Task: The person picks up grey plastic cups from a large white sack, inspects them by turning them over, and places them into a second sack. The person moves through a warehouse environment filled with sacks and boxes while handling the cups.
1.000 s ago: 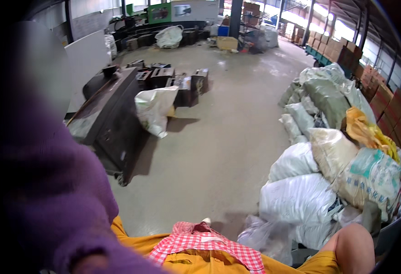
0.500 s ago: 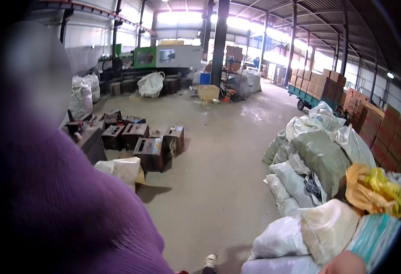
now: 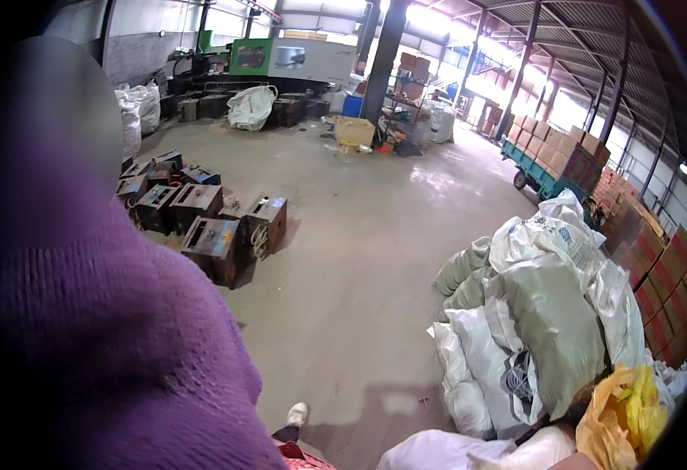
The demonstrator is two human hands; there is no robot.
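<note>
A purple knitted sleeve (image 3: 140, 337), very close and out of focus toward the top, fills the left side; it seems to be my raised left arm, and its hand does not show. At the bottom right a small skin-coloured patch (image 3: 574, 462), probably part of my right hand or arm, is cut by the lower edge; no fingers can be made out. It lies beside a white sack (image 3: 445, 453) and an orange plastic bag (image 3: 605, 419) with a yellow bag (image 3: 645, 407) against it. A light shoe (image 3: 298, 413) and red patterned cloth (image 3: 304, 460) show at the bottom.
Full sacks (image 3: 555, 321) are heaped on the right, before stacked cartons (image 3: 668, 282). Dark metal blocks (image 3: 214, 243) stand on the concrete floor (image 3: 343, 258) at left. Farther back are a green-and-white machine (image 3: 312, 61), a dark pillar (image 3: 382, 66) and a carton-laden teal cart (image 3: 535, 168).
The view has tilted down and rolled slightly. The shoe appears farther left and higher, and red cloth has come into sight. The skin-coloured patch at the lower right shows less.
</note>
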